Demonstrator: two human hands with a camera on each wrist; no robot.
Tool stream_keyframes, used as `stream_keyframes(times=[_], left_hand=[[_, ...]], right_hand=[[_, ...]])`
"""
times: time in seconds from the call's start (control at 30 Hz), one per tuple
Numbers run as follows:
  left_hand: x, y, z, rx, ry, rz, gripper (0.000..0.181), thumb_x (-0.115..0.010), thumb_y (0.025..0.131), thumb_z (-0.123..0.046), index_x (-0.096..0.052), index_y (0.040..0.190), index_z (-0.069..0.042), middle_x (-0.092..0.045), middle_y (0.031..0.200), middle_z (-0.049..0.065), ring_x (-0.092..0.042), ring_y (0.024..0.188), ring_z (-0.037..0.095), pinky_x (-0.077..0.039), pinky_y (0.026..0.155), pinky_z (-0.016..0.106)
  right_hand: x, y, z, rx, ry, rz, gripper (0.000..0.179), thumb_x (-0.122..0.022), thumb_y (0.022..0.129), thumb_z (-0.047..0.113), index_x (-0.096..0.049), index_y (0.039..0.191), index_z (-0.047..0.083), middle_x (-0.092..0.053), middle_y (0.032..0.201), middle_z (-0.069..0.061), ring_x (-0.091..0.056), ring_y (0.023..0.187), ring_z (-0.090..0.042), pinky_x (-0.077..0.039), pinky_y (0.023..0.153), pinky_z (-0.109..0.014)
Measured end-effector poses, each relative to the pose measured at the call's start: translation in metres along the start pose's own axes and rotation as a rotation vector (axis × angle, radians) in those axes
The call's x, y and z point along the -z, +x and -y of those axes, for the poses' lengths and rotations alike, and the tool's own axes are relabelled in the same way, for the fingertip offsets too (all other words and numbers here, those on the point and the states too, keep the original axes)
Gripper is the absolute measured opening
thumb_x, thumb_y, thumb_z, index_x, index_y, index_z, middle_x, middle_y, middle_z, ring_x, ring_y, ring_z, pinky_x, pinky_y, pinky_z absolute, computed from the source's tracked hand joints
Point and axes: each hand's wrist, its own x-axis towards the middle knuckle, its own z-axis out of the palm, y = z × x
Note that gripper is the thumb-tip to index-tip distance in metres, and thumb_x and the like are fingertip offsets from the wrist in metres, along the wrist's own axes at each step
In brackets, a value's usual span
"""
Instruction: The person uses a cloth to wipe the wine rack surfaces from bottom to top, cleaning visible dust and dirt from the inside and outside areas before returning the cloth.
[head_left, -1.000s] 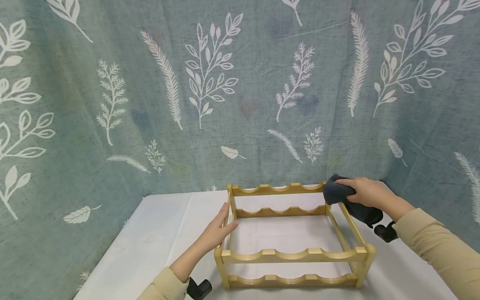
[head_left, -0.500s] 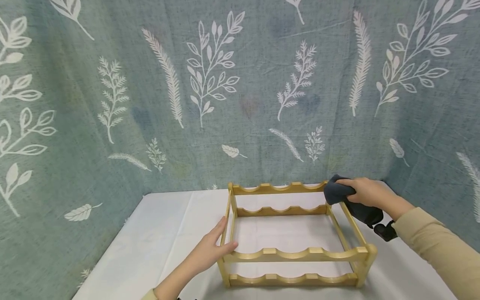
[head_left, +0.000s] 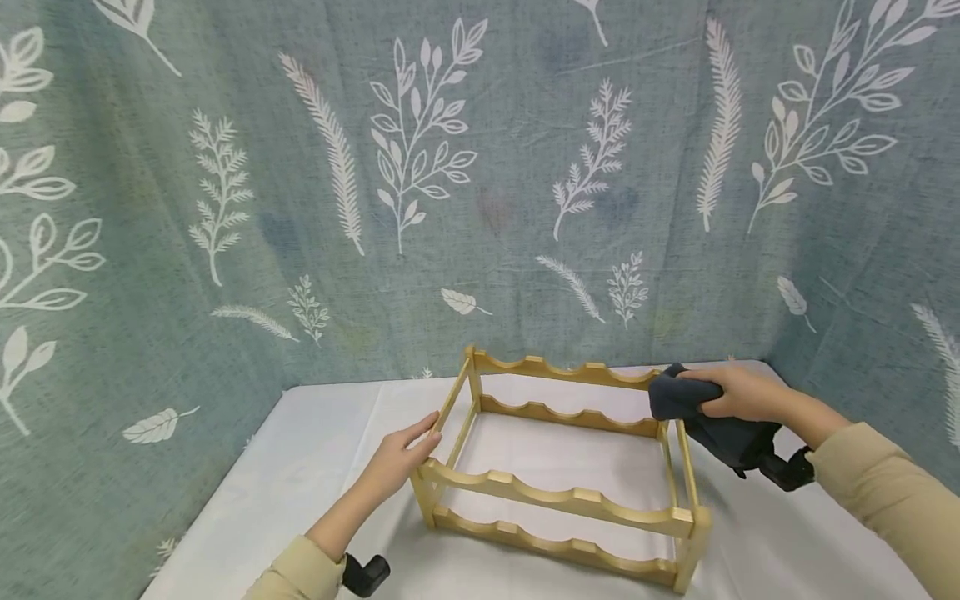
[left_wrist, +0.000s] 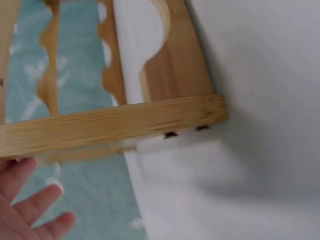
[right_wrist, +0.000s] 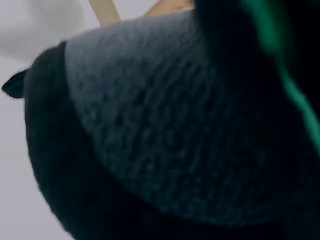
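Note:
A light wooden wine rack [head_left: 555, 497] with scalloped rails stands at an angle on the white-covered table. At its left end, my left hand [head_left: 396, 462] pinches the upper side rail with thumb and forefinger. The left wrist view shows the rack's wooden bar [left_wrist: 115, 121] close up, with the lower fingers [left_wrist: 42, 205] loosely bent and apart from it. My right hand [head_left: 750, 393] grips a bunched dark navy cloth [head_left: 678, 397] over the back right corner, partly hiding that post. Textured cloth [right_wrist: 150, 115] fills most of the right wrist view.
A green-blue curtain [head_left: 510, 183] with white leaf prints hangs behind the table and along both sides. White covering [head_left: 322, 433] spreads left of the rack. Black camera mounts [head_left: 366, 575] sit at both wrists.
The rack has turned, its left end shifting back and its front right corner coming forward and left. My left hand has moved left with the rail; the right hand keeps hold of the cloth.

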Motion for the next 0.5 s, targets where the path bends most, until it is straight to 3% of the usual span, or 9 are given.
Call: stream_keyframes(times=[0.1,0.23,0.4,0.5], left_hand=[[0.007,0.017,0.007,0.022,-0.059,0.017,0.045,-0.046,0.096,-0.031,-0.047,0.133,-0.007,-0.049,0.133,0.016,-0.048,0.12,0.034,-0.037,0.1,0.049],[0.015,0.039,0.013,0.077,-0.131,0.036,0.043,-0.046,0.096,-0.031,-0.051,0.13,-0.004,-0.05,0.132,0.015,-0.044,0.124,0.034,-0.034,0.103,0.048],[0.021,0.064,0.032,0.163,-0.199,-0.009,0.047,-0.047,0.093,-0.043,-0.058,0.124,-0.009,-0.052,0.131,0.011,-0.042,0.126,0.03,-0.03,0.105,0.048],[0.02,0.075,0.033,0.188,-0.106,-0.041,0.057,-0.04,0.093,-0.052,-0.054,0.128,-0.009,-0.051,0.131,0.015,-0.041,0.126,0.034,-0.029,0.104,0.051]], right_hand=[[-0.002,-0.007,0.002,0.003,0.043,0.005,0.049,-0.062,0.085,0.014,-0.048,0.13,-0.002,-0.05,0.125,-0.03,-0.055,0.106,-0.04,-0.046,0.071,-0.038],[-0.005,-0.014,0.009,-0.018,0.079,0.035,0.052,-0.063,0.084,0.018,-0.048,0.13,0.0,-0.051,0.124,-0.029,-0.056,0.103,-0.037,-0.047,0.072,-0.038],[-0.01,-0.019,0.026,-0.024,0.126,0.075,0.053,-0.065,0.083,0.018,-0.048,0.131,0.001,-0.048,0.127,-0.031,-0.057,0.102,-0.034,-0.046,0.071,-0.037],[-0.011,-0.022,0.035,-0.028,0.122,0.059,0.054,-0.065,0.083,0.018,-0.048,0.131,0.001,-0.048,0.126,-0.032,-0.058,0.098,-0.032,-0.046,0.069,-0.035]])
